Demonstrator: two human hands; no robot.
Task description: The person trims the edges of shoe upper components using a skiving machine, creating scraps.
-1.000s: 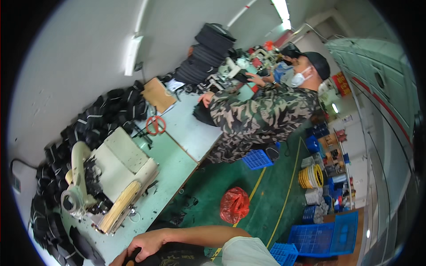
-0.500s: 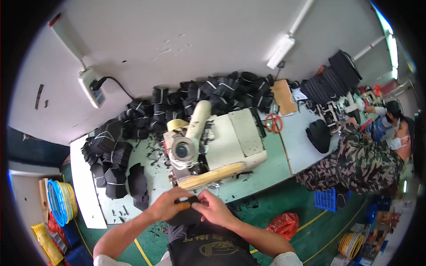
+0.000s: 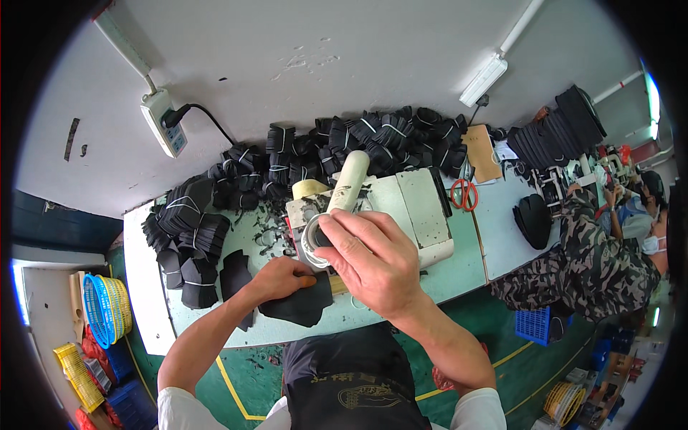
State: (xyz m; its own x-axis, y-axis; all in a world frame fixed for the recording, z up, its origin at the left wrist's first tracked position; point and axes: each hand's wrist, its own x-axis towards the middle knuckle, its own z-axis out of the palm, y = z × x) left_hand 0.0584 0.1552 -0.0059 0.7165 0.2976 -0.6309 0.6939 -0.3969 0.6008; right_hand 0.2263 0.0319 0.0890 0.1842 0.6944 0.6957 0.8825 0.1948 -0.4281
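Observation:
My left hand [image 3: 281, 278] is closed on a flat black cut piece [image 3: 304, 304], which hangs toward me at the front of the machine; an orange band wraps one finger. My right hand [image 3: 380, 261] is raised over the front of the cream-coloured machine [image 3: 390, 208]. Its thumb and fingers are apart beside the machine's round white-rimmed part [image 3: 309, 240], partly hiding it; whether they touch it I cannot tell. A pale cylinder [image 3: 351, 175] rises behind that part. Another black cut piece [image 3: 235, 276] lies on the table left of my left hand.
Bundles of tied black pieces [image 3: 197, 215] stand at the left, and more [image 3: 387, 132] line the wall. Red-handled scissors [image 3: 464, 195] lie right of the machine. Dark scraps litter the table [image 3: 247, 226]. A person in camouflage clothing [image 3: 588, 265] sits at the right.
My hands were together on a dark piece near my lap. The left has moved forward to the machine with a black piece; the right has risen to the machine's round part.

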